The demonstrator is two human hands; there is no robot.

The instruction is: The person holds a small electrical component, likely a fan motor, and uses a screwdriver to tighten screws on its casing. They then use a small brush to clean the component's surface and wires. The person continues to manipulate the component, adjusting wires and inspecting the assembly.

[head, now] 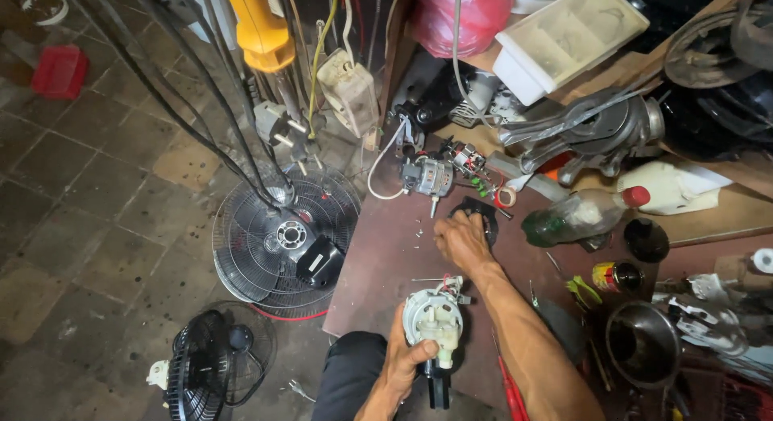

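A red box [59,71] sits on the tiled floor [88,228] at far left, with a small black fan [205,371] lying lower down. Beside it rests a large fan guard [278,242], its motor hub at the centre, while black cables [185,91] trail up to a yellow tool [259,26] and a cream plug block [349,87].

A dark board [386,252] serves as the workbench. Near its front edge the left hand [400,365] is wrapped around a white motor housing [435,318], gripping it from the left side above the person's knee, with a black part hanging below it. Just beyond, the right hand [462,240] reaches across the board, fingers curled down onto a black plastic piece [477,216] that it partly covers; whether it is gripping or only pressing on it cannot be told. A small grey motor [427,178] with a white lead lies further back, near a roll of tape [505,197].

To the right lie a clear bottle [581,214] with a red cap, a red screwdriver [510,393] by the forearm, a steel funnel [642,343] and, at the back, a white compartment tray [568,36].
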